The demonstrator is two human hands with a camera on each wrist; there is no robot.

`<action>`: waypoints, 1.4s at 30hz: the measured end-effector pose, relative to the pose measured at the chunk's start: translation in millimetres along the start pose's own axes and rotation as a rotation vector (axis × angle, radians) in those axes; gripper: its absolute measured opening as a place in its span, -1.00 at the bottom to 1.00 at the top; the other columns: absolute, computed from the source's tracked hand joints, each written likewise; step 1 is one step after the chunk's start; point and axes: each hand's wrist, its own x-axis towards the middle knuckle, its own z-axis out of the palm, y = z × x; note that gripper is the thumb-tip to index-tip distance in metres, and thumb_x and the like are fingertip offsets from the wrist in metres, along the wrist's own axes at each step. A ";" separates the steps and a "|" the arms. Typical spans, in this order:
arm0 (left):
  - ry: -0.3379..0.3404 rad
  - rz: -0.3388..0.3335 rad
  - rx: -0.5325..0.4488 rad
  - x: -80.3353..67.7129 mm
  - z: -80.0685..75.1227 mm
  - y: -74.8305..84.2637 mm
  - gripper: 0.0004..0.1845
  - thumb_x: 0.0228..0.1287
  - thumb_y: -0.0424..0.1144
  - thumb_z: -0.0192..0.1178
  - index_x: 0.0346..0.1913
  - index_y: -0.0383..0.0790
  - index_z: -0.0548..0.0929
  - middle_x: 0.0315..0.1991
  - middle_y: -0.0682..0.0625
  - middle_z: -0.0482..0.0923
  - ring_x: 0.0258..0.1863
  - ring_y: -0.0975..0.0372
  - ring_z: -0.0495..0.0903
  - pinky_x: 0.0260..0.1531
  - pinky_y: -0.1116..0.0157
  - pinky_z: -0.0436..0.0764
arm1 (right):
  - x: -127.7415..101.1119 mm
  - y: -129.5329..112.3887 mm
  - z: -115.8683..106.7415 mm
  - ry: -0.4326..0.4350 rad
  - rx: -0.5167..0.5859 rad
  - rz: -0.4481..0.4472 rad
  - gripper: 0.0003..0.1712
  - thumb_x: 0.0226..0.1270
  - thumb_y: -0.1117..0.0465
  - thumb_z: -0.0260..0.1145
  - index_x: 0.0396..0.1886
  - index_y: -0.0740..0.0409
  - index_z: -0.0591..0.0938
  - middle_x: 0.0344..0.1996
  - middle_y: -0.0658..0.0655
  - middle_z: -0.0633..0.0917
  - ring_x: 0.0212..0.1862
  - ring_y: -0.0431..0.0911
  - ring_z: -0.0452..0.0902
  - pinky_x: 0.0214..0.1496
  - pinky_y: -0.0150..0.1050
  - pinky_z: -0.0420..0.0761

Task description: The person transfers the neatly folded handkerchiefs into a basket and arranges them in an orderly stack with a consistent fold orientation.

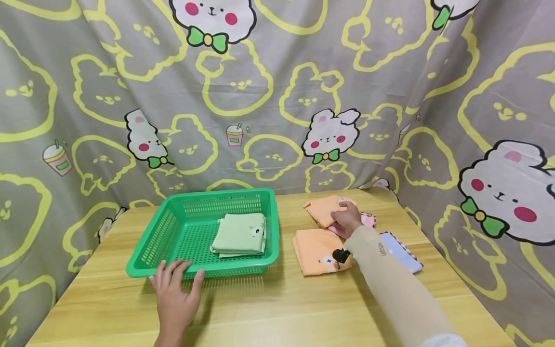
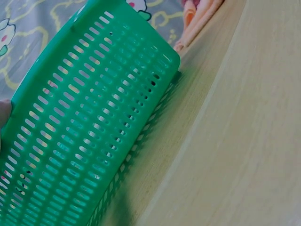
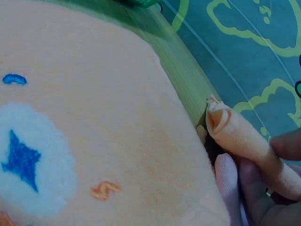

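Observation:
My right hand [image 1: 347,218] pinches the edge of a folded orange towel [image 1: 326,210] at the back right. In the right wrist view its thumb and finger squeeze the folded orange cloth [image 3: 242,136]. Under that towel shows part of a pink cloth [image 1: 368,220]. Closer to me lies a second folded orange towel [image 1: 314,246] with an embroidered face. My left hand [image 1: 177,294] rests with spread fingers on the front rim of a green plastic basket [image 1: 277,241]. Inside the basket sits a folded pale green towel [image 1: 240,233].
A folded light blue cloth [image 1: 401,251] with a dark patterned edge lies right of the orange towels, partly behind my forearm. The wooden table [image 1: 260,318] ends at a grey cartoon-print curtain [image 1: 277,164] at the back and sides.

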 end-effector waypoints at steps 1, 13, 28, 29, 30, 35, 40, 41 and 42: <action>0.000 0.000 -0.001 0.0 0.1 0.1 -0.64 0.14 -0.21 0.34 -0.10 -0.42 0.61 0.02 -0.37 0.47 0.29 -0.40 0.11 0.22 -0.40 -0.30 | -0.6 -0.5 -0.1 -0.010 0.014 0.016 -0.24 0.30 0.36 0.21 0.46 -0.08 0.21 -0.02 0.25 0.46 -0.41 -0.05 0.57 -0.38 -0.15 0.67; 0.005 0.002 -0.004 0.6 -0.9 3.5 -0.62 0.21 -0.13 0.32 -0.10 -0.40 0.62 0.02 -0.35 0.48 0.29 -0.41 0.11 0.21 -0.42 -0.28 | -0.2 -9.9 -1.9 0.070 -0.112 -0.179 -0.30 0.06 0.46 0.10 0.30 0.17 0.43 0.20 0.28 0.44 -0.01 0.05 0.40 -0.11 -0.23 0.48; 0.006 0.005 -0.002 -0.6 0.5 -2.0 -0.63 0.15 -0.19 0.35 -0.10 -0.43 0.60 0.02 -0.38 0.47 0.28 -0.42 0.10 0.21 -0.41 -0.31 | -7.5 -23.6 1.5 0.114 -0.110 -0.193 -0.33 0.09 0.41 0.10 0.30 0.12 0.44 0.11 0.24 0.47 -0.33 -0.08 0.47 -0.13 -0.13 0.61; 0.005 0.004 -0.001 -0.8 0.6 -2.1 -0.63 0.15 -0.19 0.34 -0.10 -0.43 0.60 0.02 -0.37 0.47 0.29 -0.42 0.10 0.21 -0.41 -0.30 | -7.7 -24.1 1.9 0.112 -0.107 -0.196 -0.33 0.09 0.41 0.10 0.30 0.14 0.44 0.12 0.24 0.46 -0.34 -0.09 0.48 -0.10 -0.11 0.62; 0.003 0.002 0.000 -1.1 0.7 -2.2 -0.63 0.15 -0.19 0.34 -0.10 -0.42 0.60 0.02 -0.37 0.47 0.29 -0.42 0.10 0.22 -0.41 -0.31 | -8.0 -24.6 2.1 0.112 -0.109 -0.199 -0.33 0.09 0.40 0.10 0.30 0.14 0.43 0.12 0.24 0.46 -0.36 -0.10 0.48 -0.08 -0.08 0.62; -0.001 -0.004 -0.001 -1.4 0.4 -2.0 -0.63 0.15 -0.19 0.34 -0.10 -0.42 0.61 0.03 -0.36 0.47 0.29 -0.41 0.10 0.22 -0.40 -0.31 | -10.9 -28.7 3.6 0.104 -0.110 -0.230 -0.32 0.09 0.40 0.10 0.31 0.17 0.43 0.16 0.26 0.47 -0.44 -0.14 0.50 -0.06 -0.05 0.63; -0.001 0.004 -0.003 -0.5 0.4 -1.9 -0.63 0.15 -0.20 0.34 -0.09 -0.42 0.61 0.03 -0.38 0.47 0.29 -0.41 0.10 0.22 -0.40 -0.31 | -14.8 -34.5 6.8 0.117 -0.088 -0.258 -0.35 0.05 0.41 0.12 0.26 0.17 0.47 0.19 0.26 0.46 -0.29 -0.09 0.50 -0.21 -0.22 0.64; 0.001 0.005 -0.002 -0.4 0.4 -1.8 -0.63 0.15 -0.20 0.35 -0.09 -0.42 0.61 0.03 -0.38 0.47 0.29 -0.41 0.10 0.22 -0.40 -0.31 | -15.2 -35.3 7.7 0.120 -0.085 -0.260 -0.35 0.05 0.41 0.12 0.25 0.17 0.48 0.18 0.25 0.47 -0.26 -0.08 0.50 -0.23 -0.24 0.64; 0.001 0.005 -0.003 -0.5 0.4 -1.7 -0.63 0.15 -0.20 0.35 -0.09 -0.42 0.61 0.03 -0.38 0.47 0.29 -0.41 0.10 0.22 -0.40 -0.31 | -15.4 -36.1 8.5 0.122 -0.080 -0.259 -0.36 0.05 0.41 0.13 0.23 0.16 0.49 0.18 0.25 0.47 -0.23 -0.07 0.50 -0.22 -0.24 0.64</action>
